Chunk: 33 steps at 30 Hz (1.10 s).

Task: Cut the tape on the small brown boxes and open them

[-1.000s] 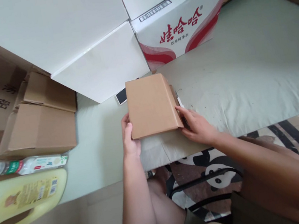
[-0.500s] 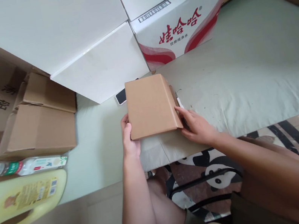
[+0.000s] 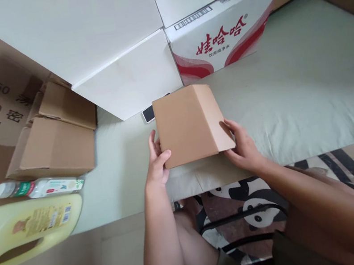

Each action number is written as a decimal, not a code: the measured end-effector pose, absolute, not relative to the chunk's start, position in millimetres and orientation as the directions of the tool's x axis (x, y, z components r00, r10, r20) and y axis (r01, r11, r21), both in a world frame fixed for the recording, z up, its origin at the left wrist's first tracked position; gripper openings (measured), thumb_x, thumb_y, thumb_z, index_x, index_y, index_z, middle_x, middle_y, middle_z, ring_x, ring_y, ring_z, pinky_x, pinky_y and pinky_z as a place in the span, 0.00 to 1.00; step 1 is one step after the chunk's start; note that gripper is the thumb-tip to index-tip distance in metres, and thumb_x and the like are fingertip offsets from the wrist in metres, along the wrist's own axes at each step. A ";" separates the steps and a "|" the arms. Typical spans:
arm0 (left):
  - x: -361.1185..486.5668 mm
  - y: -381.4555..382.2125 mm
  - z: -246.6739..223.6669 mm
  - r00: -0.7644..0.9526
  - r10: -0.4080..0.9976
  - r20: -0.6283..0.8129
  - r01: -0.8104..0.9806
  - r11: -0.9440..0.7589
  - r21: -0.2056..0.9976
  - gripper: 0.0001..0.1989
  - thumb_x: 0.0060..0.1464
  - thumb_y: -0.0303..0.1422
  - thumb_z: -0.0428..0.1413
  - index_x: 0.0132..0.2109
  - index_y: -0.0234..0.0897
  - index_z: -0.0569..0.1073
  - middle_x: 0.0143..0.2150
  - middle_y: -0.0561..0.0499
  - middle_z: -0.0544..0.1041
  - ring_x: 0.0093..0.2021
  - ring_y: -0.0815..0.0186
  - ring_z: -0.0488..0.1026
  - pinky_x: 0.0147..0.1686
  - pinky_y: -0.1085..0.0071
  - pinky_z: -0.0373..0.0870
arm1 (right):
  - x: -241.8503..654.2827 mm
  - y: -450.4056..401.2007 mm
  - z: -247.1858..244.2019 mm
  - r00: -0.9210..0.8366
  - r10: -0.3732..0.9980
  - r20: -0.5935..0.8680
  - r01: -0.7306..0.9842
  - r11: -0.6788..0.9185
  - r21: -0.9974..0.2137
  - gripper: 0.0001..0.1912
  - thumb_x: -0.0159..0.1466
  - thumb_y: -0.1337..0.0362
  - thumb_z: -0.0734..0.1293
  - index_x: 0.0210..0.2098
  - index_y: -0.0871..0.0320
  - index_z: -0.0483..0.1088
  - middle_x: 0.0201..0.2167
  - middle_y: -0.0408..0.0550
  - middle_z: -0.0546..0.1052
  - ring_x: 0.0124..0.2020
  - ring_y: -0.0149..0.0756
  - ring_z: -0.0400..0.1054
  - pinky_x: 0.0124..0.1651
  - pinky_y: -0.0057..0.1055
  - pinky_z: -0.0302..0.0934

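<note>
A small brown cardboard box (image 3: 184, 126) is held between my hands, tilted over the front part of the cloth-covered surface. My left hand (image 3: 157, 163) grips its lower left corner, thumb on the broad face and fingers along the left side. At the right side, my right hand (image 3: 243, 146) holds the slanting flap (image 3: 214, 117), thumb near the bottom edge and fingertips at the outer edge. The underside of the box is hidden. Behind its left edge lies a phone-like dark device (image 3: 148, 114), partly covered.
White cartons (image 3: 130, 77) and a carton with red lettering (image 3: 223, 43) stand at the back. Brown boxes (image 3: 57, 145), a plastic bottle (image 3: 42, 187) and a yellow jug (image 3: 51, 216) are at the left. The pale green cloth (image 3: 304, 84) ends at a front edge above my legs.
The box has turned so that its right flap swings outward and shows. My right hand has moved right with the flap, and my left hand's fingers have shifted at the left side.
</note>
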<state>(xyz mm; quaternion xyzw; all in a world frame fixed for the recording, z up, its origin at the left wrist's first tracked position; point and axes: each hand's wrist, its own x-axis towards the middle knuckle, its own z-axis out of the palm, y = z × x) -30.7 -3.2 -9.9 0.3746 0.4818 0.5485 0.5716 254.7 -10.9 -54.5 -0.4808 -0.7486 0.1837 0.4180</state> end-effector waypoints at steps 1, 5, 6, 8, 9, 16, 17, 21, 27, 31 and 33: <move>-32.7 -2.6 -9.1 -0.087 0.989 -0.123 -0.274 0.094 0.957 0.47 0.39 0.39 0.73 0.66 0.58 0.65 0.66 0.50 0.72 0.65 0.48 0.71 0.59 0.54 0.74 | 255.8 -8.6 -55.5 -0.173 0.882 0.439 0.576 0.452 -0.681 0.38 0.68 0.60 0.62 0.74 0.55 0.46 0.65 0.64 0.70 0.64 0.56 0.68 0.62 0.55 0.65; -40.1 0.1 -8.0 -0.165 0.981 -0.098 -0.303 0.044 0.952 0.39 0.39 0.37 0.72 0.60 0.56 0.72 0.60 0.50 0.76 0.58 0.51 0.75 0.53 0.56 0.76 | 258.9 0.2 -55.4 -0.156 0.919 0.363 0.675 0.368 -0.640 0.26 0.69 0.60 0.60 0.65 0.57 0.65 0.62 0.62 0.73 0.63 0.55 0.68 0.63 0.54 0.64; -41.6 0.7 -8.2 -0.182 0.978 -0.100 -0.306 0.040 0.951 0.36 0.39 0.36 0.71 0.58 0.55 0.73 0.58 0.50 0.77 0.56 0.53 0.76 0.51 0.57 0.77 | 259.4 1.2 -53.8 -0.145 0.930 0.338 0.727 0.332 -0.601 0.23 0.69 0.59 0.60 0.61 0.57 0.69 0.62 0.62 0.73 0.64 0.56 0.66 0.63 0.54 0.62; -43.6 1.6 -8.8 -0.218 0.970 -0.103 -0.312 0.031 0.950 0.33 0.40 0.35 0.70 0.56 0.53 0.75 0.54 0.51 0.79 0.52 0.55 0.77 0.48 0.60 0.77 | 260.4 1.9 -49.5 -0.107 0.952 0.286 0.829 0.245 -0.503 0.21 0.68 0.58 0.62 0.57 0.56 0.74 0.64 0.62 0.71 0.66 0.60 0.62 0.62 0.55 0.60; -44.2 1.8 -8.9 -0.236 0.966 -0.103 -0.313 0.024 0.949 0.32 0.39 0.35 0.70 0.56 0.53 0.76 0.54 0.52 0.79 0.51 0.56 0.77 0.47 0.61 0.77 | 261.1 2.0 -47.1 -0.092 0.962 0.258 0.867 0.205 -0.455 0.20 0.68 0.58 0.63 0.57 0.55 0.75 0.64 0.61 0.72 0.66 0.61 0.61 0.61 0.55 0.60; -41.6 4.2 -8.9 -0.254 0.963 -0.086 -0.240 0.023 0.970 0.27 0.43 0.36 0.67 0.54 0.51 0.77 0.53 0.52 0.80 0.50 0.58 0.78 0.43 0.66 0.76 | 269.7 8.2 -38.6 -0.077 0.985 0.152 0.896 0.135 -0.423 0.28 0.67 0.67 0.57 0.65 0.61 0.68 0.42 0.59 0.82 0.42 0.50 0.71 0.43 0.41 0.61; -40.3 5.0 -9.2 -0.268 0.960 -0.080 -0.229 0.018 0.973 0.26 0.43 0.36 0.66 0.53 0.51 0.78 0.54 0.52 0.80 0.51 0.58 0.78 0.43 0.66 0.76 | 270.9 8.9 -37.6 -0.057 0.985 0.162 0.882 0.126 -0.455 0.29 0.67 0.67 0.56 0.65 0.63 0.68 0.43 0.61 0.82 0.40 0.49 0.72 0.41 0.40 0.61; -34.4 8.8 -12.1 -0.317 0.946 -0.065 -0.176 0.009 0.984 0.25 0.45 0.38 0.65 0.53 0.48 0.79 0.58 0.49 0.79 0.56 0.55 0.77 0.49 0.64 0.76 | 277.0 10.2 -30.1 0.050 0.995 0.091 0.813 0.012 -0.582 0.26 0.68 0.65 0.54 0.61 0.62 0.71 0.40 0.61 0.82 0.30 0.46 0.71 0.32 0.38 0.56; -30.6 12.3 -18.7 -0.302 0.952 -0.053 -0.145 0.010 0.989 0.25 0.48 0.42 0.64 0.55 0.47 0.78 0.61 0.48 0.78 0.61 0.52 0.75 0.54 0.60 0.75 | 301.5 12.6 -18.0 0.149 0.987 -0.063 0.792 -0.157 -0.590 0.20 0.68 0.54 0.60 0.51 0.59 0.75 0.33 0.57 0.81 0.29 0.44 0.71 0.30 0.34 0.54; -33.8 12.4 -20.3 -0.289 0.955 -0.073 -0.145 0.032 0.989 0.26 0.49 0.42 0.64 0.56 0.50 0.77 0.62 0.49 0.78 0.61 0.52 0.75 0.57 0.57 0.73 | 315.2 9.2 -9.6 0.160 0.982 -0.102 0.724 -0.187 -0.664 0.22 0.68 0.53 0.59 0.51 0.59 0.76 0.28 0.52 0.79 0.27 0.41 0.68 0.29 0.33 0.55; -35.4 12.3 -20.2 -0.280 0.956 -0.084 -0.141 0.045 0.989 0.27 0.48 0.42 0.65 0.57 0.50 0.76 0.61 0.49 0.78 0.60 0.51 0.76 0.57 0.56 0.73 | 313.9 5.5 -5.8 0.021 0.995 -0.093 0.617 -0.086 -0.782 0.25 0.69 0.51 0.58 0.52 0.59 0.77 0.25 0.48 0.77 0.24 0.38 0.67 0.29 0.32 0.56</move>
